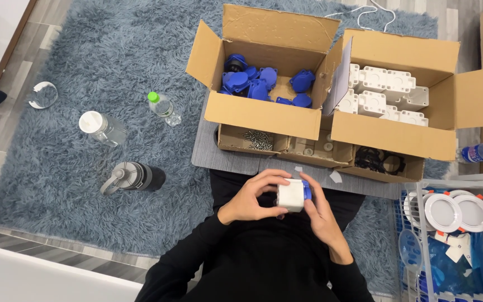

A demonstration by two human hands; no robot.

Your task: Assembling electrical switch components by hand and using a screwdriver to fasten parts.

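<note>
Thing: small white box (290, 195) with a blue part at its right end
Place: in both hands, over the lap
Pose: probably on its side

1. Left hand (248, 197), in a black sleeve, curls its fingers (268, 179) around a small white-and-blue plastic box (292, 194).
2. Right hand (321, 212) cups the box's other side, palm inward.
3. Both forearms angle inward, meeting before the torso.

Shaggy blue-grey rug (113, 50) at left; matt brown cardboard boxes (261, 114) at top; smooth white plastic housing (290, 196) at centre; glossy clear plastic bottles (163, 106).
</note>
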